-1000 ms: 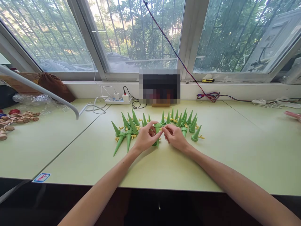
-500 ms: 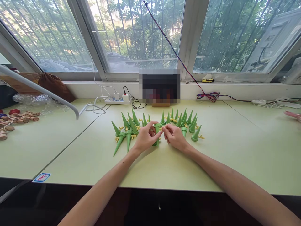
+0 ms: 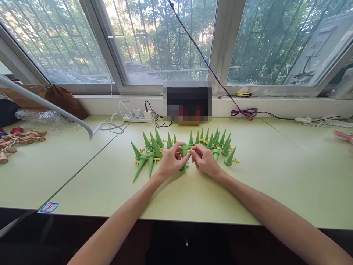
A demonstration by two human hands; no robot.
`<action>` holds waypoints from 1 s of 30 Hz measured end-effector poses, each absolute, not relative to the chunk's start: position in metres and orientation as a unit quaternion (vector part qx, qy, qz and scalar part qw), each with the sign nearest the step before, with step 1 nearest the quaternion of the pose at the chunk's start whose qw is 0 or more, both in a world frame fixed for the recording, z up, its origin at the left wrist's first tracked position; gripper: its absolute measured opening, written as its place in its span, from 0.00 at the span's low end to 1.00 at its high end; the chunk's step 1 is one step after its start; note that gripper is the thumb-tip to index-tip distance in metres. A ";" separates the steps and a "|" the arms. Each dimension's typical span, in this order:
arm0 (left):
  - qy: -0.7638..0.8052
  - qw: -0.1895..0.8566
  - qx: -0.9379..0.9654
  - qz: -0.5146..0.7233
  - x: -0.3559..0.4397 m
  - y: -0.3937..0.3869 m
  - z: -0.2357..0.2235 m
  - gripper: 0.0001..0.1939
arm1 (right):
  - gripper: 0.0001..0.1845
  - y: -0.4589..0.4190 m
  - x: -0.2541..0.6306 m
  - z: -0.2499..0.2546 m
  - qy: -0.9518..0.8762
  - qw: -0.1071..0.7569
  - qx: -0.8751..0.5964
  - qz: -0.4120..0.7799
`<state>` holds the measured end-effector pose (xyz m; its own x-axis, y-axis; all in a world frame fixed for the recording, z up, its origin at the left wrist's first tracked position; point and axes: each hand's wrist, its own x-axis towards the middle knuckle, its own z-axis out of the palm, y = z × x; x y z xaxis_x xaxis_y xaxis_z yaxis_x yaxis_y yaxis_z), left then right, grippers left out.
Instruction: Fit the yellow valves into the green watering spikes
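My left hand (image 3: 171, 160) is closed around a green plant watering spike (image 3: 184, 148), cap end up and tip pointing down. At its right side, the thumb and fingers of my right hand (image 3: 205, 160) pinch the small yellow valve (image 3: 189, 151), which is mostly hidden by the fingertips. Several more green spikes with yellow valves stand behind and to both sides, such as an upright spike (image 3: 230, 157) on the right. Two spikes lie with their tips toward me on the left, one of them a slanted spike (image 3: 140, 168).
The pale green table (image 3: 91, 191) ends at a front edge below my forearms. A power strip (image 3: 139, 117) with cables sits at the back. Wooden pieces (image 3: 24, 139) lie far left, under a grey metal arm (image 3: 55, 103). Bundled wires (image 3: 245, 113) rest at the back right.
Almost nothing differs. Both hands stay at the same spike, with at most a very slight shift of the right fingertips at the valve.
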<state>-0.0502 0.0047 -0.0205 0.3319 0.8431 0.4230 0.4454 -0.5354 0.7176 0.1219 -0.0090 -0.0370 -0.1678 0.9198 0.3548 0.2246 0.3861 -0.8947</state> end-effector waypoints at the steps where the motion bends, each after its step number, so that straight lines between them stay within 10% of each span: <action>1: 0.413 0.244 0.780 0.402 -0.050 0.005 -0.021 0.19 | 0.18 -0.009 0.122 -0.037 -0.677 0.485 -0.425 0.355; 30: 0.405 0.235 0.791 0.394 -0.051 0.004 -0.020 0.18 | 0.26 -0.008 0.123 -0.036 -0.682 0.479 -0.452 0.319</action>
<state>-0.0508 0.0038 -0.0204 0.3620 0.8257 0.4326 0.4561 -0.5616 0.6903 0.1228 -0.0076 -0.0359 -0.1336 0.9216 0.3645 0.3111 0.3882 -0.8674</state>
